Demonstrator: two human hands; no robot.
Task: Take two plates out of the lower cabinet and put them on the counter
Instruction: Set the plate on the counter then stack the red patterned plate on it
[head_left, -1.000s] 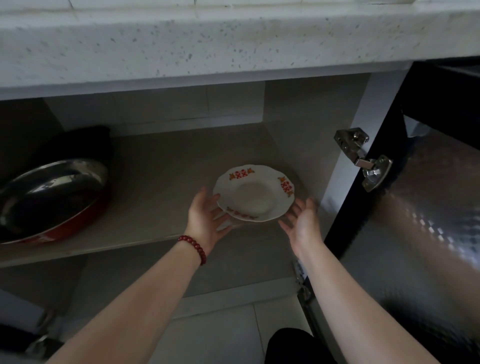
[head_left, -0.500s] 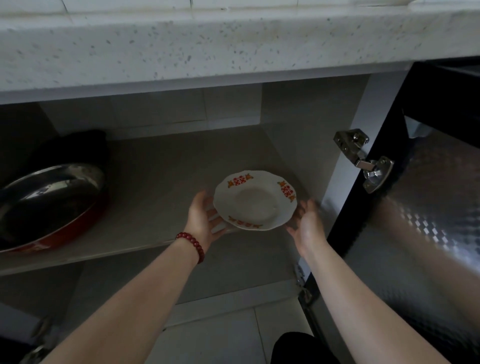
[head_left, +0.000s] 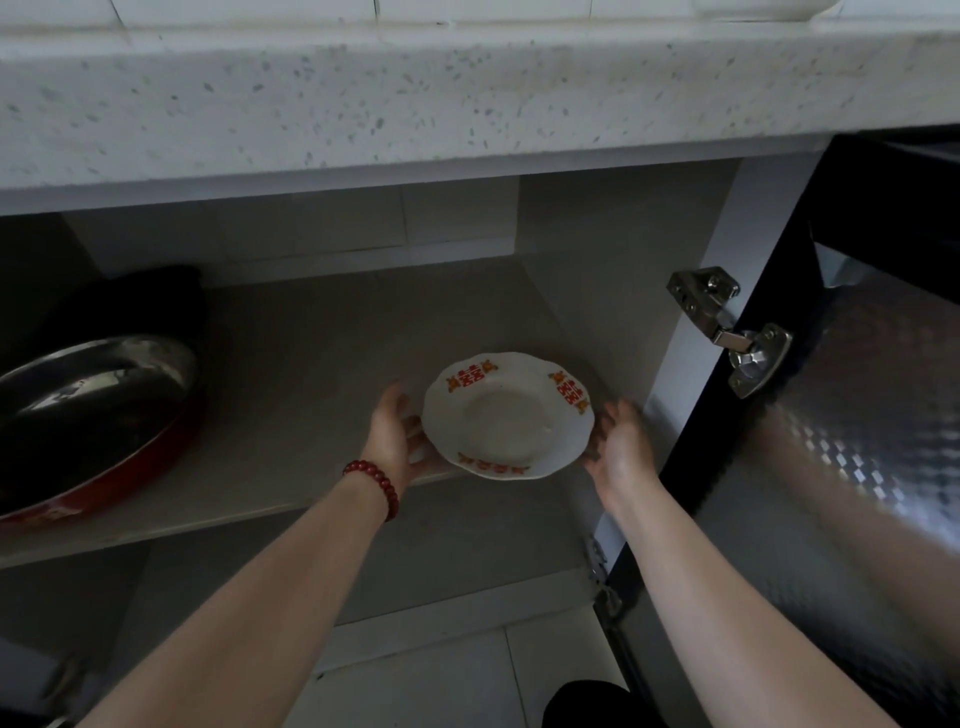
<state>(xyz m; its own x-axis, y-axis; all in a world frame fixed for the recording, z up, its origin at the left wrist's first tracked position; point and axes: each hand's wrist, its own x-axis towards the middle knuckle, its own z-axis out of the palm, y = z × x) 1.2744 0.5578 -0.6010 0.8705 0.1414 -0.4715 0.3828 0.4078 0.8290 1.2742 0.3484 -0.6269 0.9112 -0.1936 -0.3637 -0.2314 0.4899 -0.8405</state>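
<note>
The left hand (head_left: 390, 437) cups the left rim of the plate (head_left: 508, 414), fingers slid beneath it; the right hand (head_left: 618, 446) is spread against the right rim, though whether it truly bears weight I cannot tell. The plate sits at the front right edge of the cabinet shelf (head_left: 322, 364), overhanging it; a second plate beneath cannot be made out. The speckled counter (head_left: 415, 98) juts out overhead, so lifting too steeply could knock the rim against its underside, and a loose right-side hold could let the plate tip.
</note>
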